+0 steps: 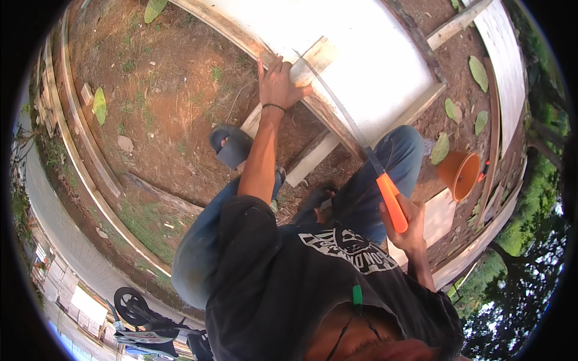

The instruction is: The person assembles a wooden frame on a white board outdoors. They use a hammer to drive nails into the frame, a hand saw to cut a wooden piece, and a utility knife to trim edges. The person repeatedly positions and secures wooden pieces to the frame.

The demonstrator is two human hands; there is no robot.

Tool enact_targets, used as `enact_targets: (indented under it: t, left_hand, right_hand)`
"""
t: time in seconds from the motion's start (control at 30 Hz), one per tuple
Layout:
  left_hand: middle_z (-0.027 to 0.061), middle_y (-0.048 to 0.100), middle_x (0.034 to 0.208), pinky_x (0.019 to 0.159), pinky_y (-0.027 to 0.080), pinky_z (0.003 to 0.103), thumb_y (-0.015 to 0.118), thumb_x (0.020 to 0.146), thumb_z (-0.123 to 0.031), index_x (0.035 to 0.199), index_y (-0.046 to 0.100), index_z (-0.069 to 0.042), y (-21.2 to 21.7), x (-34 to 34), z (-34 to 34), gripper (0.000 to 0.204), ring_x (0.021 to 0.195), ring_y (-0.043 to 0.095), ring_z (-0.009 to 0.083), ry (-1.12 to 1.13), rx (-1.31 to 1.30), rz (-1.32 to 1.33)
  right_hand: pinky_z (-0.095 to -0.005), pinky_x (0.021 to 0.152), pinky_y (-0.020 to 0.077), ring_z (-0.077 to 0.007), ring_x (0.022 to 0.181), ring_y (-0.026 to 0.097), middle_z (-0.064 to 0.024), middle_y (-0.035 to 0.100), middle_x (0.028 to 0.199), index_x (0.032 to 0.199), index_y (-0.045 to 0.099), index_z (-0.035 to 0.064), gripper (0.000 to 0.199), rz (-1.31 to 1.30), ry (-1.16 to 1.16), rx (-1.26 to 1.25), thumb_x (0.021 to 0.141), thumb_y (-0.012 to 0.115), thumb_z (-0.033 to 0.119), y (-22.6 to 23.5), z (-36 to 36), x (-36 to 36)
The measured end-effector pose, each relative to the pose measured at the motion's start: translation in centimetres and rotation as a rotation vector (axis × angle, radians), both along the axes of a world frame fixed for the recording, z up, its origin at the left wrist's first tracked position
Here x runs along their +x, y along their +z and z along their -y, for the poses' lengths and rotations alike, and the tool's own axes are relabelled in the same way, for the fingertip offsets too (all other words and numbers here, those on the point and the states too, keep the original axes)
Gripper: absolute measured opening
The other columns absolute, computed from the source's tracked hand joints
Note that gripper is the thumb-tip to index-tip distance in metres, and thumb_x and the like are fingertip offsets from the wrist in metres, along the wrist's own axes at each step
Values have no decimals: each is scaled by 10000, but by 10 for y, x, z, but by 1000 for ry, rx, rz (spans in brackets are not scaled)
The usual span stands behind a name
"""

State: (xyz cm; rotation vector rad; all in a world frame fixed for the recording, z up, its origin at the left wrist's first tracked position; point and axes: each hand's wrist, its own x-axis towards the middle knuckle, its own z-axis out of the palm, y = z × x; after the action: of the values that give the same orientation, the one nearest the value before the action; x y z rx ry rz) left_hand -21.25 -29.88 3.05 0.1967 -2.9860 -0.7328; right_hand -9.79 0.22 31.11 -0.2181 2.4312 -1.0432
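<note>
Saw: one, with a bright orange handle (392, 203) and a long, narrow metal blade (340, 103); the blade is slanting over the near left corner of the white board (385, 45), the handle lying just off that board's near end.

Right hand (411, 225): fingers are closing around the saw handle, nearer the wearer than the white board.

Short wood piece (322, 53): is lying across the left edge of the white board, with the blade crossing above it; whether the teeth are touching is hard to tell.

Left hand (282, 85): fingers are spreading wide and resting on the wood at the white board's left edge, thumb pointing toward the blade. A dark bracelet (274, 107) is circling the wrist.

Shirt (253, 265): black, is showing pale printed lettering around an emblem (349, 243) on the chest, on the near side of the white board.

Sandal (232, 147): dark, is sitting left of the white board's near end.

Pot (459, 173): orange-brown, is tilting on the ground, right of the white board's near end.

Long planks (84, 123): are stretching over soil, well left of the white board.

Motorbike (153, 328): is standing far off, left and nearward of the white board.
</note>
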Motion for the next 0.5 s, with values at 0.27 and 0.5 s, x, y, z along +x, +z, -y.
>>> enact_targets:
  t: [0.27, 0.5]
  left_hand:
    - [229, 696, 1254, 1283, 146, 532, 857, 609, -500, 1054, 734, 5, -8, -5, -22, 684, 1331, 575, 264, 11, 108, -38]
    - [193, 665, 1330, 1292, 136, 514, 834, 607, -543, 1100, 733, -22, -6, -12, -15, 724, 1333, 573, 231, 20, 111, -19]
  right_hand:
    - [-325, 474, 394, -194, 429, 530, -152, 550, 560, 753, 600, -18, 182, -41, 35, 65, 885, 702, 54, -45, 37, -71]
    - [-304, 458, 384, -134, 428, 533, -91, 519, 516, 742, 608, -12, 178, -105, 66, 86, 893, 683, 44, -30, 10, -49]
